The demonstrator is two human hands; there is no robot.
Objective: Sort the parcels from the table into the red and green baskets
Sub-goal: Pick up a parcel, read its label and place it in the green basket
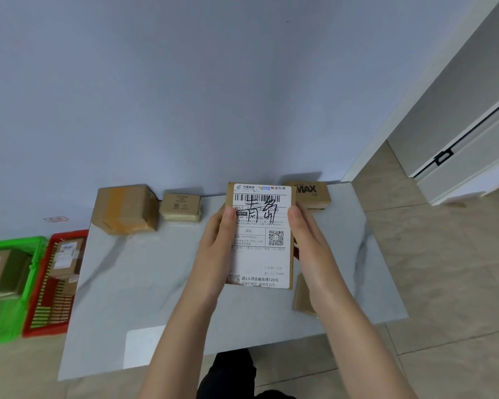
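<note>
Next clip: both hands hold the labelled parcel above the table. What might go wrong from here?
1. The red basket and green basket stand side by side left of the table; the labelled parcel in the left hand and right hand may land in the wrong one.
2. The right forearm crosses a small brown parcel near the table's right edge and might knock it off.

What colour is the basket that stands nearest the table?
The basket nearest the table is red, shown in the head view.

Baskets (67, 235) on floor (444, 283), left of table (156, 283).
</note>
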